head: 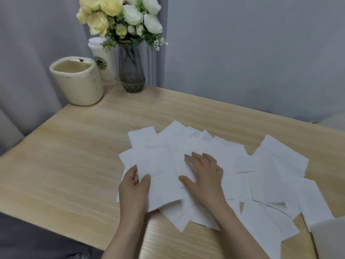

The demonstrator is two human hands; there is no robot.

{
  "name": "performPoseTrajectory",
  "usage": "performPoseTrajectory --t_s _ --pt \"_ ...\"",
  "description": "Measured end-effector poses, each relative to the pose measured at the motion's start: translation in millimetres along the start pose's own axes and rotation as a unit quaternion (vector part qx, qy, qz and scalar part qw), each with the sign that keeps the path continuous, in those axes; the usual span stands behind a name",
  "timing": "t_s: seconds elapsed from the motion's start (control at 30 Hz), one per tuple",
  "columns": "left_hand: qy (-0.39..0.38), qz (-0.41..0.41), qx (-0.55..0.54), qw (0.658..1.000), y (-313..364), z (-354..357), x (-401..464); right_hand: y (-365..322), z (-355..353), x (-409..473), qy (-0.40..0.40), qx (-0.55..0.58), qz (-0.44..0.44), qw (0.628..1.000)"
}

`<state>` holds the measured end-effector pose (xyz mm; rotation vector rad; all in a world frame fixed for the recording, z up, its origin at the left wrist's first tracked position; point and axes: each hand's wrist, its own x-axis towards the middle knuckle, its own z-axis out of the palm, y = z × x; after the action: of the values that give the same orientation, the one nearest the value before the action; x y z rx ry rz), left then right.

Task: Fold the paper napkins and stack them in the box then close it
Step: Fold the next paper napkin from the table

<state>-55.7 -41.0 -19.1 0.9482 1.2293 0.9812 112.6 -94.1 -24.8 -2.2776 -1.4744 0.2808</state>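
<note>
Light wood-grain table point(74, 156), grey curtain point(28, 43) behind — plain grey wall point(252, 53), soft even light

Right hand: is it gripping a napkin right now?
No, the right hand lies flat with straight fingers on the napkins, while the left hand pinches one napkin's edge.

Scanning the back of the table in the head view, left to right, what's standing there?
Cream container → white lidded cup, partly behind it → grey glass vase holding yellow and white flowers. Nearer the camera, the left hand and right hand are on the scattered napkins.
</note>
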Motion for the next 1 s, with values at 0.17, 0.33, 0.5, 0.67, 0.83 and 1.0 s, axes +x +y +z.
performPoseTrajectory --t_s 0.17,0.33,0.5,0.67,0.83,1.0 --pt "0.037 0.001 -0.011 0.999 -2.1 -8.8 4.5 0.2 10.8 11.0 0.026 -0.070 -0.017 0.997" --pt "0.043 0.001 -0.006 0.999 -4.1 -11.1 6.1 -3.1 10.7 17.0 0.137 -0.052 -0.018 0.989" --pt "0.046 -0.006 -0.011 0.999 -3.8 -9.7 4.1 0.2 10.6 21.0 0.066 -0.082 -0.039 0.994" --pt "0.048 -0.003 -0.015 0.999 -1.8 -9.1 2.6 -8.1 8.9 22.7 0.123 -0.114 -0.048 0.985" --pt "0.054 0.001 -0.021 0.998 -3.1 -9.9 2.7 -8.2 -6.5 10.4 0.150 -0.074 -0.043 0.985" --pt "0.061 0.005 -0.033 0.998 -9.1 -7.5 5.8 -4.8 -23.6 -24.0 0.080 -0.123 -0.027 0.989"
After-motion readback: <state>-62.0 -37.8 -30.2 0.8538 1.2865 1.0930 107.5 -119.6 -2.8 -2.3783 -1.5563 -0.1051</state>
